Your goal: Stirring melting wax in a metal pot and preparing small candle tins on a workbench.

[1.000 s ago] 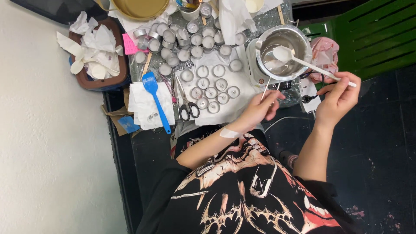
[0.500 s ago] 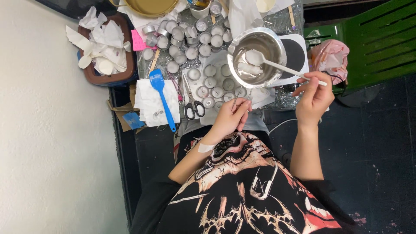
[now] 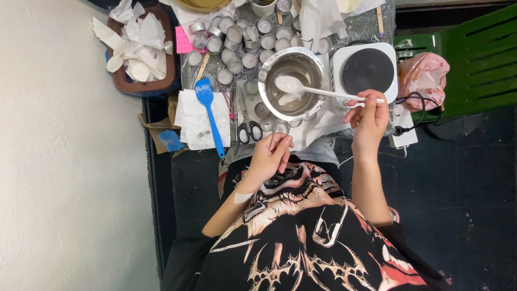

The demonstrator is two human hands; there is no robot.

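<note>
The person's right hand (image 3: 369, 116) is closed around the far end of a white spoon (image 3: 318, 91), gripping the handle between fingers and thumb, and the bowl of the spoon rests inside the metal pot (image 3: 293, 83), on the pale, waxy stuff lying in it. The left hand (image 3: 272, 156) sits just below the pot on the person's side, fingers curled around a thin metal handle that runs up to the pot's rim, so it grasps that and steadies the pot. Right of the pot, close against it, stands a small white hot plate (image 3: 366, 70) with a dark round top. Left of the pot lie a pair of scissors (image 3: 249, 126) and, further out, a blue spatula (image 3: 209, 110) on white paper. Above and to the left of the pot the table is crowded with small round metal cups (image 3: 234, 35), some filled with white. Well to the left of the pot sits a brown tray (image 3: 142, 51) heaped with crumpled white paper. A pink plastic bag (image 3: 425, 73) lies beyond the hot plate.
</note>
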